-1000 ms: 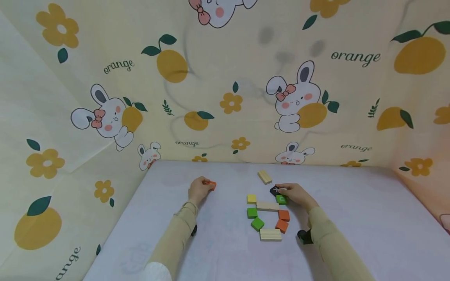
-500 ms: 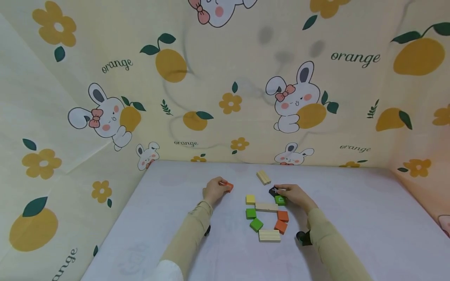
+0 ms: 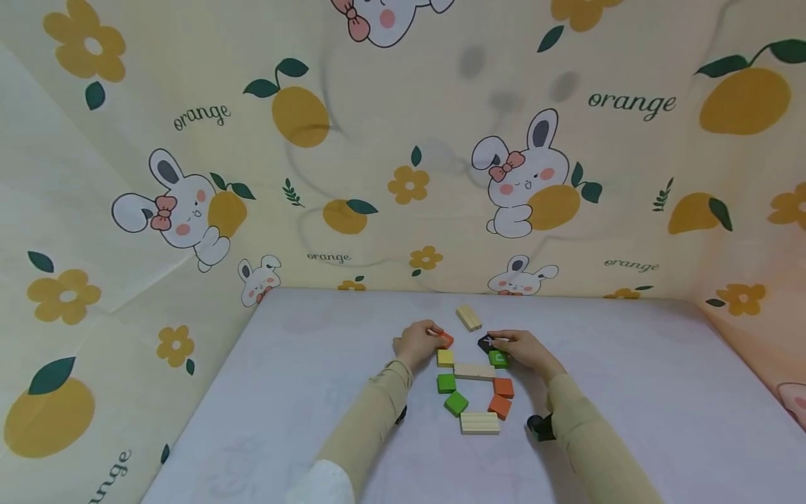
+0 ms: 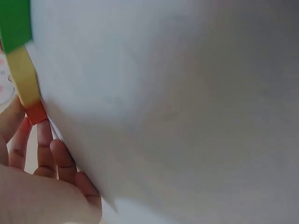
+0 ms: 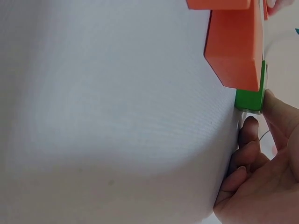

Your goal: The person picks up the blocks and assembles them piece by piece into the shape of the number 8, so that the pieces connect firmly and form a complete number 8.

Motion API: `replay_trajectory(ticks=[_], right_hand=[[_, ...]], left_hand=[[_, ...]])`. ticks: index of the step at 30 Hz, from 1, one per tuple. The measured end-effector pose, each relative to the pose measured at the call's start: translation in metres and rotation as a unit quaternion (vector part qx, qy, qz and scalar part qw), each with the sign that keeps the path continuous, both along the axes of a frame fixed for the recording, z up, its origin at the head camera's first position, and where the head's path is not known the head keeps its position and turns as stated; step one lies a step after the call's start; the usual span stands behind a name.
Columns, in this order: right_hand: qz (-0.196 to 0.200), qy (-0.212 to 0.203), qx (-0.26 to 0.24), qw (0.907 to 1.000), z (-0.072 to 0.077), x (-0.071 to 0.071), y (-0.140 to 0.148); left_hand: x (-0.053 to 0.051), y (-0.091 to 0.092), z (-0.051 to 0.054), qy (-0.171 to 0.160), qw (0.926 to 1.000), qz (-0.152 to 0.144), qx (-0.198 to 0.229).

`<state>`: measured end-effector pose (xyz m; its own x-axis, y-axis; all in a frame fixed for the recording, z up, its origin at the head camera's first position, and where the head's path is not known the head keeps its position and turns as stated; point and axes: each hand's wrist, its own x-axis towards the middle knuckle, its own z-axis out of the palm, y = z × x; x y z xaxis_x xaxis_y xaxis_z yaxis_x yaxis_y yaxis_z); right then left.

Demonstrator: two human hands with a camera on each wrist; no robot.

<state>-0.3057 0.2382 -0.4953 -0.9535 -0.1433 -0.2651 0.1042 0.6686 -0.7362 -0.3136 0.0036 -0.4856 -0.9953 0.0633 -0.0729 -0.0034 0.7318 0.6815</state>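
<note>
My left hand [image 3: 417, 343] pinches a small orange block [image 3: 446, 339] between thumb and fingers, at the far side of a yellow block [image 3: 445, 358]. In the left wrist view the held block [image 4: 36, 113] appears up against the yellow block [image 4: 24, 77]; whether they touch is hard to tell. Across from it, my right hand [image 3: 527, 348] holds a black block [image 3: 485, 342] with a white mark at its fingertips. A green block [image 3: 498, 360] lies just below those fingers. The right wrist view shows the thumb by this green block [image 5: 251, 99], with the black one hidden.
Nearer me, a long wooden block [image 3: 474, 372], two more green blocks [image 3: 446, 383], two orange blocks [image 3: 503, 388] and a wooden block [image 3: 480, 423] form a ring. Another wooden block [image 3: 469, 318] lies beyond both hands on the white table [image 3: 283, 392]. A patterned cloth wall stands behind.
My left hand has carried the orange block rightward across the table to the far side of the yellow block. The right hand has stayed at the black block. The head view has turned slightly.
</note>
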Motion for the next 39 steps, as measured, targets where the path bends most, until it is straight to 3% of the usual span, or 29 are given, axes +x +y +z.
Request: replay_trajectory(ticks=[9,19,28,39], right_hand=[[0.008,0.007,0.005,0.9999,-0.001,0.000,0.001],[-0.012,-0.014,-0.009,0.9998,0.002,0.002,-0.002],[-0.023,-0.027,-0.013,0.9993,0.000,0.002,-0.001],[-0.039,-0.035,-0.021,0.9984,-0.005,-0.001,0.000]], left_hand=[[-0.002,0.014,-0.003,-0.030,0.9995,-0.006,0.001],[-0.003,0.008,0.000,-0.057,0.9973,-0.017,0.042],[-0.004,0.005,-0.003,-0.076,0.9950,-0.028,0.059],[-0.005,0.001,-0.006,-0.076,0.9929,-0.044,0.081]])
